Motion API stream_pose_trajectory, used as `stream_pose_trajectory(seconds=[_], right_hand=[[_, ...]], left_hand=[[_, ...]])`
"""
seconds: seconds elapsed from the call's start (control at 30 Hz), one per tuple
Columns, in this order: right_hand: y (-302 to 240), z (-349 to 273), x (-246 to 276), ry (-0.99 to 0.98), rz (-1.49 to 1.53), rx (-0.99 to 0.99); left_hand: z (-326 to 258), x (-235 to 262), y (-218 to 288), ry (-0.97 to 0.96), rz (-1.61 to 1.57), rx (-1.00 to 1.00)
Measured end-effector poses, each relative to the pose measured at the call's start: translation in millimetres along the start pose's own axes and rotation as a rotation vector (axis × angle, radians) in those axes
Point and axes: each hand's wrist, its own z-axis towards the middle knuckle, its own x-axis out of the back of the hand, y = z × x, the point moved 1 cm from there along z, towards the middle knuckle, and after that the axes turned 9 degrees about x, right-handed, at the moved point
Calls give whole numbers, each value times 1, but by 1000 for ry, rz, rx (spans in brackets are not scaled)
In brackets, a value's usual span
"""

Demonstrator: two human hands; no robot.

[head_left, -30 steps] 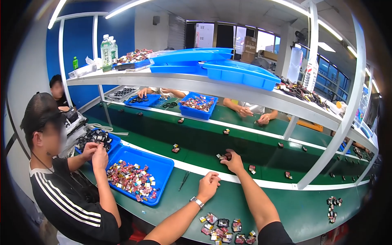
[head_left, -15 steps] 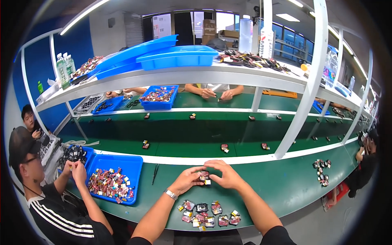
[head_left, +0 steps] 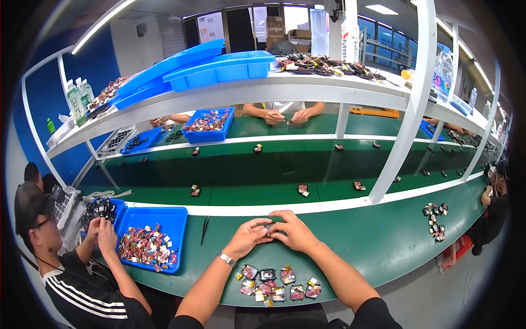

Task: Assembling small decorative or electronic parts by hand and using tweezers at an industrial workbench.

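My left hand (head_left: 246, 238) and my right hand (head_left: 296, 232) meet over the green table (head_left: 339, 236), fingers curled in from both sides. Between the fingertips is a small electronic module (head_left: 269, 230), mostly hidden by the fingers. Closer to me lies a cluster of similar modules with dark casings, red circuit boards and yellow-and-white pieces. One black-cased module (head_left: 267, 274) in that cluster shows a dark frame. A pair of dark tweezers (head_left: 204, 229) rests to the left of my hands.
A blue tray (head_left: 183, 225) of small red-and-white parts stands left, beside a co-worker (head_left: 82, 274) handling a part. White shelf posts (head_left: 402, 109) rise ahead. Modules lie spaced along the green strip (head_left: 246, 194) beyond the white rail. More modules (head_left: 435, 219) sit at right.
My fingers have closed in around the module, which is now mostly covered; my right hand has come down over it. The view has shifted slightly.
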Motion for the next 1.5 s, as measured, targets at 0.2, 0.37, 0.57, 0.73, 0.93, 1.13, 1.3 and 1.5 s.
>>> stream_pose_trajectory(seconds=[0.2, 0.37, 0.57, 0.73, 0.93, 1.13, 1.3, 1.5], right_hand=[[-4, 1, -2, 40, 40, -120], [-6, -1, -5, 47, 50, -169], [-9, -2, -1, -7, 118, -117], [-13, -2, -9, 110, 30, -145], [-11, -5, -20, 200, 57, -200], [-7, -6, -23, 217, 144, -213], [-8, -8, -25, 225, 94, -210], [-18, -2, -23, 238, 82, -162]], left_hand=[[-1, -1, 2, -22, -1, -24], [-2, -3, 3, -34, 52, -16], [-2, 0, 1, -31, 55, 22], [-1, 2, 1, -49, 25, -3], [0, 1, 0, -24, 32, -3], [-1, 3, -1, -35, 2, 1], [1, 2, -3, -13, 5, 9], [1, 7, -7, -1, -26, -62]])
